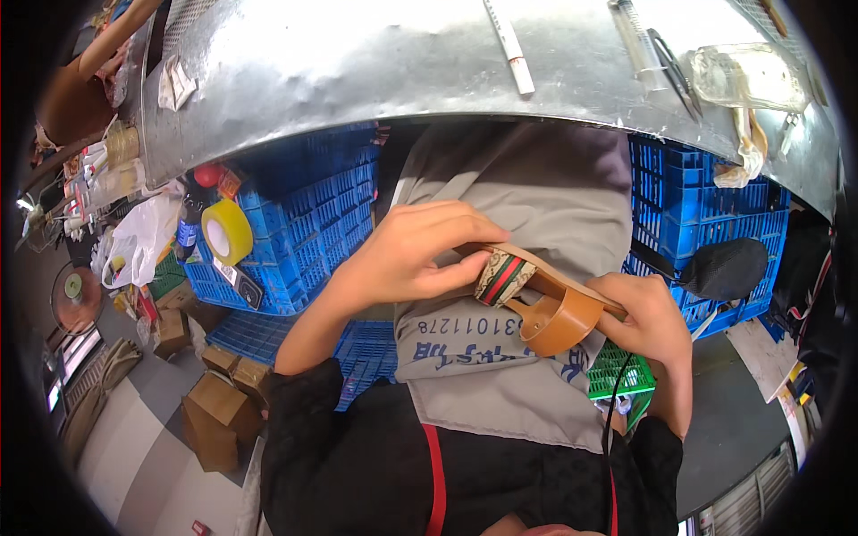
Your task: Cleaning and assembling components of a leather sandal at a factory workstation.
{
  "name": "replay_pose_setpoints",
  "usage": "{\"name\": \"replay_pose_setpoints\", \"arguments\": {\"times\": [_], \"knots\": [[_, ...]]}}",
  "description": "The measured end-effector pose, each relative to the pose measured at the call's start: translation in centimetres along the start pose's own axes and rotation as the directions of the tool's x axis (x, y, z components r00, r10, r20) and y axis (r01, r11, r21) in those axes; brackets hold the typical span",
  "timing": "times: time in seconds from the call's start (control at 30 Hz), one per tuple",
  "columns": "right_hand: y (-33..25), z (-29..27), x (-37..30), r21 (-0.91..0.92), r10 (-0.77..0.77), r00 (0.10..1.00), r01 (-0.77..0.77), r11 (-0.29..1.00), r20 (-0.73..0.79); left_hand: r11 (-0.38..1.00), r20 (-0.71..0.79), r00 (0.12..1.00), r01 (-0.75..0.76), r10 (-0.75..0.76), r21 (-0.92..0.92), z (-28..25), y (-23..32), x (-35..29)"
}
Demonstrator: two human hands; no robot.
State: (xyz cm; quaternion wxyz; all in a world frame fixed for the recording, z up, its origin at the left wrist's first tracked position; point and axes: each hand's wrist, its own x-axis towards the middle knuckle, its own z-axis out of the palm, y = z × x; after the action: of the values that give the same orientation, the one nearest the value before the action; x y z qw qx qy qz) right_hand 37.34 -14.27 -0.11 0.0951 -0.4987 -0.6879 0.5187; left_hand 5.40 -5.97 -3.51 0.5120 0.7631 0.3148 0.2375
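A tan sandal (559,327) is held sideways over my lap, between my two hands. Its patterned strap has a green and red stripe; a wide plain tan strap with a small stud curves out beside it. My left hand (438,253) pinches the end by the patterned strap, thumb against that strap and fingers along the sole's edge. At the other end my right hand (648,313) grips the sole between thumb and fingers. Some right fingertips are hidden behind the sandal. Beneath it lies my grey apron (527,192) with printed lettering.
Ahead is a metal worktable (357,62) bearing a white marker (509,49), tweezers (675,76) and a glass container (749,78). Blue crates (308,210) flank my legs; yellow tape (227,232) rests on the left ones. Cardboard boxes (214,420) sit lower left. Another person's arm (116,40) shows upper left.
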Motion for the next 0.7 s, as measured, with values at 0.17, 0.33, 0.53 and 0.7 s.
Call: {"name": "replay_pose_setpoints", "arguments": {"times": [0.17,0.33,0.53,0.7], "knots": [[-0.5,-0.3,0.1,-0.034,0.041,0.998,-0.04,0.999,0.036,0.999,-0.056,0.998,-0.005,0.007,0.039,-0.4,-0.2,-0.4],[-1.0,-0.4,0.4,-0.038,0.053,0.997,-0.051,0.998,0.052,0.98,-0.023,0.992,-0.119,0.124,0.158,-1.2,0.0,0.1],[-1.3,-0.2,0.4,-0.036,0.074,0.997,-0.073,0.997,0.037,0.943,0.018,0.988,-0.152,0.153,0.295,-1.8,0.6,0.3],[-1.4,-0.2,0.3,-0.054,0.079,0.996,-0.077,0.996,0.038,0.822,0.134,0.942,-0.334,0.307,0.461,-2.6,1.9,1.2]]}}
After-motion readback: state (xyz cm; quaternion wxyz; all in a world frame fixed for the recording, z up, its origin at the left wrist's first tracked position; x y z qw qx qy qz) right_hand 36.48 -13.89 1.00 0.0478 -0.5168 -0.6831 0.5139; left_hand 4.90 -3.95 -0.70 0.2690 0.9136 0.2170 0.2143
